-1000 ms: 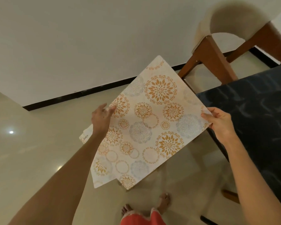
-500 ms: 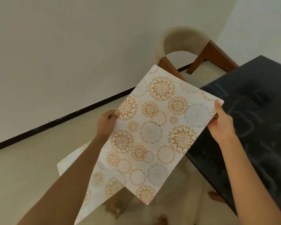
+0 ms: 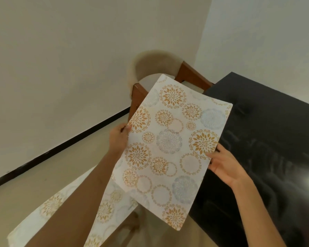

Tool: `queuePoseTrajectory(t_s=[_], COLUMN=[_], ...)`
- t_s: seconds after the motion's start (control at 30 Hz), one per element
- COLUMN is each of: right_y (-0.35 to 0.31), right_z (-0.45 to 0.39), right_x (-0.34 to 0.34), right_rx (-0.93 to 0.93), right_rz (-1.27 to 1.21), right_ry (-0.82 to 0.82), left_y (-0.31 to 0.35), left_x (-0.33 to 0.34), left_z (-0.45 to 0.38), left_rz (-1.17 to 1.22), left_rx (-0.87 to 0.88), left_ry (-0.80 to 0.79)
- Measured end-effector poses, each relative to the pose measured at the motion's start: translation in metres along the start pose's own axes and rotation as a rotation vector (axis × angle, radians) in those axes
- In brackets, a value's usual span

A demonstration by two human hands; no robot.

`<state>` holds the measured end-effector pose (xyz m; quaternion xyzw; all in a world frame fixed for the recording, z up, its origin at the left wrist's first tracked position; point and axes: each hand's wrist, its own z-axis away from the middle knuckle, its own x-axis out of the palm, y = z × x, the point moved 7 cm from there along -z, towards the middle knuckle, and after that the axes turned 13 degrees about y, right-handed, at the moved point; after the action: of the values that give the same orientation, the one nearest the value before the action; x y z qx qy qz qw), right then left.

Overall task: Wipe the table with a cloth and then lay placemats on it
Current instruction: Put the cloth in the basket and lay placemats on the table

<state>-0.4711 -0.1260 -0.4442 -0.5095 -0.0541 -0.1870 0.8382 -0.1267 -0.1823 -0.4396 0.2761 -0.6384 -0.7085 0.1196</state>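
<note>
Placemats of white flexible sheet with orange floral circles [image 3: 169,145]: we pinch the top one's edges, left hand [image 3: 118,138] and right hand [image 3: 223,164], above the black table [image 3: 268,139].

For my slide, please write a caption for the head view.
Both hands, left hand and right hand, hold a floral placemat beside the black table.

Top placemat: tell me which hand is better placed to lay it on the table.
Right. The right hand pinches the top placemat at its table-side edge, over the dark table; the left hand grips the far edge, over the floor.
</note>
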Motion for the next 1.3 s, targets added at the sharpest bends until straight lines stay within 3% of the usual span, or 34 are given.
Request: queuePoseTrajectory(t_s=[0.27,0.47,0.73,0.93,1.3], right_y=[0.013,0.001,-0.029,-0.044,-0.079], right_z=[0.004,-0.017,-0.077,-0.140,-0.248], right_x=[-0.058,-0.087,-0.138,-0.164,-0.189], right_rx=[0.077,-0.046,-0.124,-0.069,-0.030], right_rz=[0.144,0.108,-0.024,-0.090,-0.036], right_ry=[0.087,0.359,0.653,0.755,0.884], left_y=[0.013,0.024,0.033,0.022,-0.021], left_x=[0.087,0.137,0.222,0.278,0.338], left_z=[0.001,-0.012,-0.034,-0.066,-0.117], left_rz=[-0.040,-0.104,-0.198,-0.272,-0.247], left_rx=[-0.006,0.023,0.045,-0.041,-0.276], left_ry=[0.000,-0.050,-0.260,-0.363,-0.306])
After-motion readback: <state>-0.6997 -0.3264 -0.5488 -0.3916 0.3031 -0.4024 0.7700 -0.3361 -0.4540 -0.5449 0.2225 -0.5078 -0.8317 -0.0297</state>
